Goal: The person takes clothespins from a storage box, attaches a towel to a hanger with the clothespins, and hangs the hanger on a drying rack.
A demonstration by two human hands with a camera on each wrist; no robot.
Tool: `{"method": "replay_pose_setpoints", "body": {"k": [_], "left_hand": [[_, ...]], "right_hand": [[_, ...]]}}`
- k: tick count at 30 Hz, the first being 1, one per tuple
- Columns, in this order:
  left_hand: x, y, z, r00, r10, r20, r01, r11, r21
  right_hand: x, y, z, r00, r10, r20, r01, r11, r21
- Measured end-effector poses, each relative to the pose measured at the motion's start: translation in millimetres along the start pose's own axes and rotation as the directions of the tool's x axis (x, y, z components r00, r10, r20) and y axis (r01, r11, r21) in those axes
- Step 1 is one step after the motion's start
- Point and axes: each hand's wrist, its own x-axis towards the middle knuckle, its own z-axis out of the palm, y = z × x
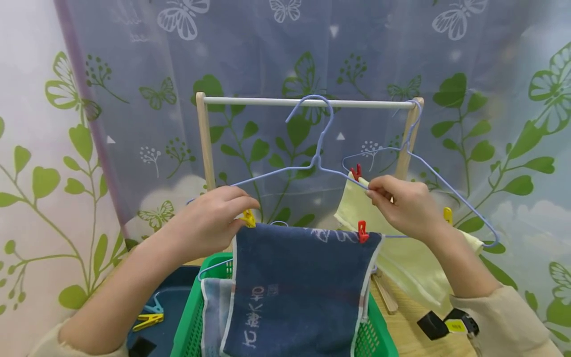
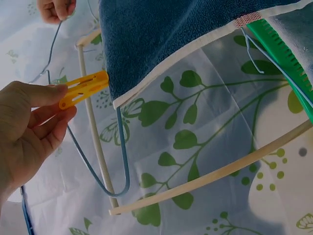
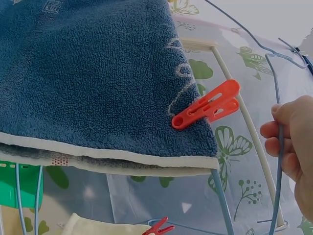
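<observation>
A dark blue towel [image 1: 299, 292] with white edging hangs folded over the lower bar of a blue wire hanger [image 1: 278, 171]. My left hand [image 1: 211, 218] pinches a yellow clothespin [image 2: 83, 89] between thumb and fingers; its tip is at the towel's upper left corner. With my right hand [image 1: 406, 206] I pinch the hanger's sloping right arm. A red clothespin [image 3: 208, 105] bites the towel's upper right corner, below that hand. The hanger's hook points up, overlapping the rack's white rail [image 1: 250, 101] in the head view.
A second blue hanger [image 1: 439, 181] hangs at the rack's right end, bearing a pale yellow towel [image 1: 401, 258] with clothespins on it. Below stands a green basket [image 1: 185, 317] holding a lighter cloth [image 1: 214, 307]. A dark tray [image 1: 171, 282] with loose clothespins [image 1: 149, 320] lies left.
</observation>
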Motion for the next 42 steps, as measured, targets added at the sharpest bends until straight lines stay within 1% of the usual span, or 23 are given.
{"method": "replay_pose_setpoints", "body": {"k": [4, 8, 17, 23, 30, 33, 38, 42], "left_hand": [[0.0, 2.1, -0.5, 0.999, 0.022, -0.038, -0.021, 0.999, 0.031], [1.2, 4.5, -1.1, 0.998, 0.029, -0.050, -0.027, 0.999, 0.040], [0.2, 6.2, 2.2, 0.999, 0.002, -0.048, -0.002, 1.000, 0.015], [1.4, 6.8, 2.7, 0.999, 0.014, -0.030, -0.013, 1.000, 0.017], [3.2, 5.7, 4.3, 0.998, 0.041, -0.039, -0.040, 0.999, 0.024], [3.5, 5.0, 5.0, 0.999, 0.036, -0.026, -0.036, 0.999, 0.019], [4.6, 4.5, 4.0, 1.000, 0.021, 0.014, -0.021, 1.000, 0.014], [5.1, 4.6, 3.6, 0.999, -0.004, 0.051, 0.004, 1.000, 0.003]], "right_hand": [[1.4, 0.5, 1.0, 1.000, -0.010, -0.019, 0.010, 1.000, 0.002], [-0.1, 0.9, 1.9, 1.000, -0.003, -0.020, 0.003, 1.000, -0.002], [-4.5, 1.1, 5.0, 1.000, -0.003, -0.025, 0.003, 1.000, 0.008], [-5.5, 1.1, 5.1, 0.999, -0.009, -0.033, 0.009, 1.000, 0.014], [-7.6, -0.2, 5.6, 0.999, -0.002, -0.033, 0.002, 1.000, 0.010], [-7.8, 0.1, 5.9, 0.999, -0.011, -0.046, 0.012, 1.000, 0.019], [-5.8, 0.4, 5.4, 0.996, -0.047, -0.073, 0.050, 0.998, 0.039], [-3.5, -0.4, 4.2, 0.995, -0.063, -0.079, 0.067, 0.997, 0.050]]}}
